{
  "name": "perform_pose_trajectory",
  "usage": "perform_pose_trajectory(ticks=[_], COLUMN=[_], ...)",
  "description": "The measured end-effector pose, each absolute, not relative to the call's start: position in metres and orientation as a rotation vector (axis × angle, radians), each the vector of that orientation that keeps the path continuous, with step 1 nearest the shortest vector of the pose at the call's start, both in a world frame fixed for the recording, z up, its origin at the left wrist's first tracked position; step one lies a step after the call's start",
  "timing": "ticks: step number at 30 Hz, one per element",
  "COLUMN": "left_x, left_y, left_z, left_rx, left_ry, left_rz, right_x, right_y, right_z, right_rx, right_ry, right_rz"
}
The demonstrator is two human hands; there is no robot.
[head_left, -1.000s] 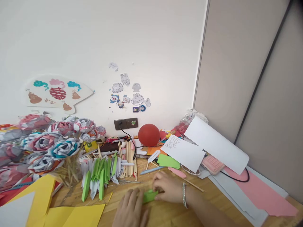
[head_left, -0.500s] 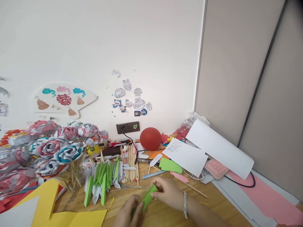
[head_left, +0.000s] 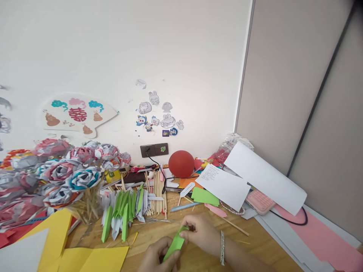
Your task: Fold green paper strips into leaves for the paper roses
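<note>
A folded strip of green paper (head_left: pixel 174 244) is held between both hands, low over the wooden table. My left hand (head_left: pixel 159 255) pinches its lower end, thumb on top. At the upper end, the fingers of my right hand (head_left: pixel 200 232) are closed on the paper; a silvery bracelet circles that wrist. Left of the hands lie folded green paper strips (head_left: pixel 124 223) and grey-white ones (head_left: pixel 115 226) in a row. Beyond the right hand is a stack of green paper (head_left: pixel 205 196).
Paper flowers (head_left: pixel 83 178) stand at the left, above yellow paper (head_left: pixel 96 258). Behind the hands are wooden sticks (head_left: pixel 157 192), a blue pen (head_left: pixel 185 207) and a red balloon (head_left: pixel 181 164). A written sheet (head_left: pixel 224 185), a pink calculator (head_left: pixel 260 202) and large paper sheets (head_left: pixel 320 236) lie to the right.
The green strip has been turned so more of its face shows. My left hand has shifted slightly right along it, thumb now lower on the paper. The view has shifted slightly.
</note>
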State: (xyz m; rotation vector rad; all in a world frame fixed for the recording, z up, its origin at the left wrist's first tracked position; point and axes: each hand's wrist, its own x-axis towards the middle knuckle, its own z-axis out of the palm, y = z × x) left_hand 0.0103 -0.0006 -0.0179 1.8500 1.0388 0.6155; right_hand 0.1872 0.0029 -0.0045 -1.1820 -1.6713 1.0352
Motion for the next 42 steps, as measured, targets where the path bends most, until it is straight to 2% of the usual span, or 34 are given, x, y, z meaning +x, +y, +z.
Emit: perform_pose_trajectory(ticks=[23, 29, 36, 42], left_x=[0.013, 0.01, 0.003, 0.002], left_y=[0.0, 0.002, 0.007, 0.012], left_z=[-0.01, 0.005, -0.004, -0.008], left_rx=[1.823, 1.818, 1.769, 1.718], left_ry=[0.974, 0.894, 0.906, 0.945], left_rz=[0.56, 0.449, 0.436, 0.538], right_x=[0.176, 0.185, 0.192, 0.198], right_y=[-0.006, 0.001, 0.005, 0.003], right_z=[-0.006, -0.006, -0.004, 0.006], right_rx=[-1.102, -1.091, -1.115, -1.227], right_ry=[-1.784, -1.727, -1.725, -1.78], right_rz=[1.112, 1.182, 1.146, 0.974])
